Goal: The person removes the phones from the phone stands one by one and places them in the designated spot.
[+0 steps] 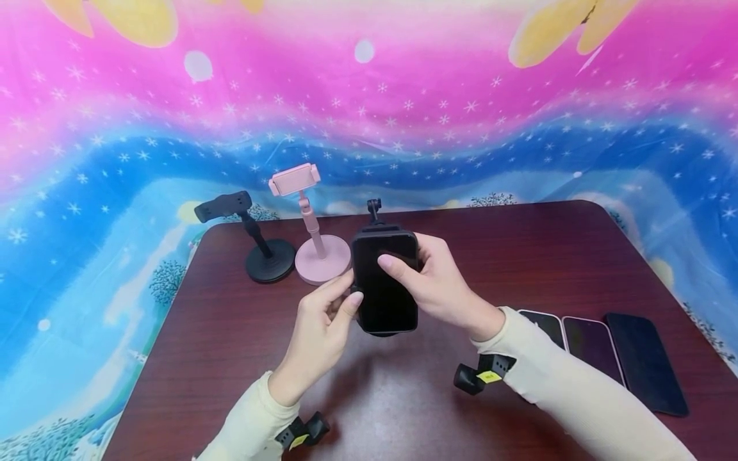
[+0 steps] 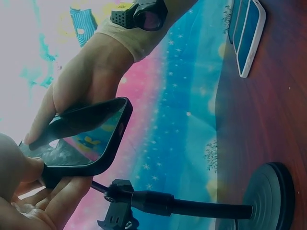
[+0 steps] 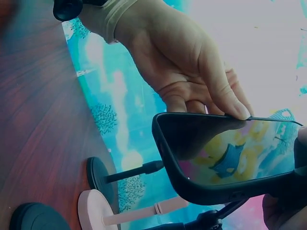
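Observation:
Upright over the table, a black phone (image 1: pixel 385 298) faces me with its dark screen reflecting the backdrop. My left hand (image 1: pixel 319 330) pinches its left edge between thumb and fingers. The right hand (image 1: pixel 446 285) grips the opposite side, thumb across the screen and fingers behind. Behind the phone is a black phone stand (image 1: pixel 375 206), mostly hidden in the head view. The left wrist view shows its upright pole (image 2: pixel 206 208) and round base (image 2: pixel 272 196). Whether the phone sits in the stand's holder I cannot tell.
Left of the phone stand a pink phone stand (image 1: pixel 321 256) and another black phone stand (image 1: pixel 270 261). On the right of the brown table (image 1: pixel 507 256), several phones lie side by side, including a dark one (image 1: pixel 648 362), partly behind my right forearm. A patterned cloth hangs behind.

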### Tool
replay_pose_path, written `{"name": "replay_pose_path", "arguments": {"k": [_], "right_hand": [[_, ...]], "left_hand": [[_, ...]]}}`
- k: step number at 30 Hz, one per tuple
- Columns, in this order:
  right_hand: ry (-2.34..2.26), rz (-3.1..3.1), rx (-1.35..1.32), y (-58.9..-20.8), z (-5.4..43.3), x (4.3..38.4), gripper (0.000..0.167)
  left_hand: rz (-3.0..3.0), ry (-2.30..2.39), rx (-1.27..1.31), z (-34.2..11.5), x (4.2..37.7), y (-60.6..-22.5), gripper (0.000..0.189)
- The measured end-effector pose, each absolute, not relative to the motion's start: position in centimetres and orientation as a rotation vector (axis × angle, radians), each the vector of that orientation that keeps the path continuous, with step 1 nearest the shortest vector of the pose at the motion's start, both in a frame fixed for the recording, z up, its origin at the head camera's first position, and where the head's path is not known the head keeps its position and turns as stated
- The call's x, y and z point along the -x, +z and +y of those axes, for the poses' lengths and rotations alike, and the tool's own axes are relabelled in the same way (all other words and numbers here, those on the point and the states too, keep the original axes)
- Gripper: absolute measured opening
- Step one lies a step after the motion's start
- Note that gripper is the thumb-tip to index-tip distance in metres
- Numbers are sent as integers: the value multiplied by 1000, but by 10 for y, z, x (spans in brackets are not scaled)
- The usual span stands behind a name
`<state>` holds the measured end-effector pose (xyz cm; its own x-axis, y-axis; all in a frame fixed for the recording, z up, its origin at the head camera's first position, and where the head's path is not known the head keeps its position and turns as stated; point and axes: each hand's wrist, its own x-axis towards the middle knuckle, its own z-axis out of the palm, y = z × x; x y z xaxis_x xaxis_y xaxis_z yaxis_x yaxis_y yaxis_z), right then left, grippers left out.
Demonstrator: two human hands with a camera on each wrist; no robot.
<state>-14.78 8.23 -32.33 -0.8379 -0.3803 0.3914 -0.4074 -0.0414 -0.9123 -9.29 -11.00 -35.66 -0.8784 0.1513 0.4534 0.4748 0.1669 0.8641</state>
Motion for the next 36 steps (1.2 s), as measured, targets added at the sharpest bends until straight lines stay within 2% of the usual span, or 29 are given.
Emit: {"name": "replay_pose_path", "arguments": {"k": [16,36], "right_hand": [[2050,-2122,-843,-328,80,147,20],[2054,-2039,-817,-326,76,147,19]], "left_hand": [[-2128,-2016,606,-114,96,-358,40],[-2147,-1959,567,-114,97,-357,39]]}}
